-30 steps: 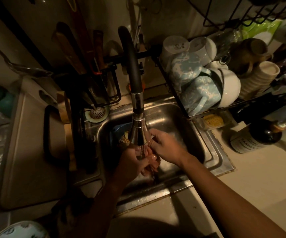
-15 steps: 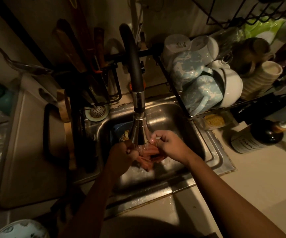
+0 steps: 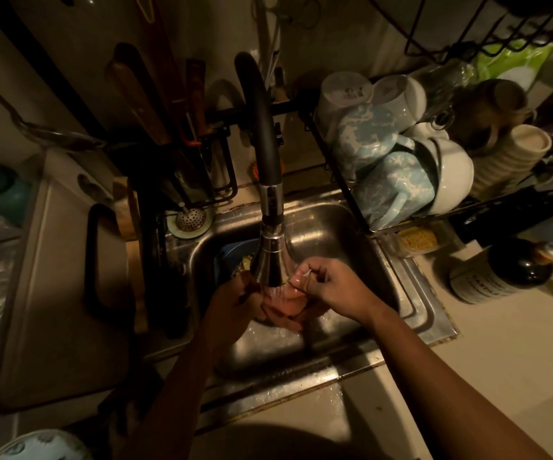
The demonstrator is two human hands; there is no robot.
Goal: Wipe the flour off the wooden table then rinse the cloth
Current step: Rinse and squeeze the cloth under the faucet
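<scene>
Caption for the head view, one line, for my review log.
Left hand and right hand hold a pink cloth under the tap over a steel sink, mugs stacked alongside.

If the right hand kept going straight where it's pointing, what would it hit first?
Probably the faucet's chrome spray head, just past its fingertips; the right hand pinches the pinkish cloth. Depth is unclear, so it might pass below it toward the left hand.

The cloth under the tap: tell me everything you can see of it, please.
The cloth is a small, soft, pinkish-orange rag, bunched and creased. It is held just below the tap's metal spray head, over the steel sink. The left hand grips one side, the right hand pinches the other. Dim light hides its weave.
</scene>
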